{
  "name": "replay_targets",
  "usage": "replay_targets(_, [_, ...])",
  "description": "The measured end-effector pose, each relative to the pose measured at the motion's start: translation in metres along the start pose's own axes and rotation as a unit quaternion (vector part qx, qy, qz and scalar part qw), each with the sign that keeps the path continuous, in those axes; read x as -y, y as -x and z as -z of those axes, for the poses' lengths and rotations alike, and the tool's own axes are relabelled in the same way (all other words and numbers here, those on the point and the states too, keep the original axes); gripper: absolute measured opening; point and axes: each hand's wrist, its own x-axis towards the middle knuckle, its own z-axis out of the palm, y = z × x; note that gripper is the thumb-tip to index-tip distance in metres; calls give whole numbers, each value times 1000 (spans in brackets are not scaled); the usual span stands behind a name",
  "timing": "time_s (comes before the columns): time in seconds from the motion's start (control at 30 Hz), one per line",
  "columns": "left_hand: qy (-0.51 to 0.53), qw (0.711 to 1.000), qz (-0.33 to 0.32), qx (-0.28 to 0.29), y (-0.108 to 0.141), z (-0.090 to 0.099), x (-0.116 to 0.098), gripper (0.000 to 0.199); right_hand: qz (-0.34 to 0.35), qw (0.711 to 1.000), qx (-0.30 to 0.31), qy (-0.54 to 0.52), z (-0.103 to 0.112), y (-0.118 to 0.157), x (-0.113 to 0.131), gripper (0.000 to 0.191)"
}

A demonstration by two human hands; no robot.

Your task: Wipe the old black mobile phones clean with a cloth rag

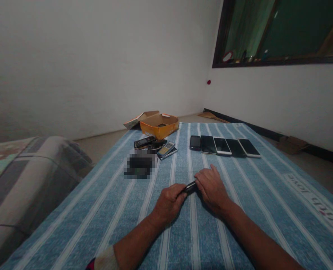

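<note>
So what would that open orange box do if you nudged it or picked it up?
The box might flex in a firm grip, as its walls look like thin cardboard. Nudged, it would probably slide on the cloth rather than tip, being low and wide. Tilted, it could let the dark thing inside shift, since the top is open.

A blue striped cloth [180, 232] bears phones [222, 146] and a box [162, 130].

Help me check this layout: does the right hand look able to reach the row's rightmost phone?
Probably yes: bare striped cloth lies between the right hand and the rightmost phone, though that hand currently holds a dark device.
</note>
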Motion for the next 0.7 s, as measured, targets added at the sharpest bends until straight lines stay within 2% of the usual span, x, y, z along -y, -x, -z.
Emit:
replay_targets(0.23, [18, 1000, 11, 1, 0, -1, 1, 19, 42, 999, 19, -12, -3, -4, 30, 25])
replay_targets(0.57, [25, 1000, 0, -4, 0, -1, 5, 19, -16, 1000, -16, -1, -2, 1, -8, 23])
replay_targets(0.7, [27, 1000, 5, -2, 0, -1, 5, 19, -26, 999, -31, -4, -3, 1, -7, 24])
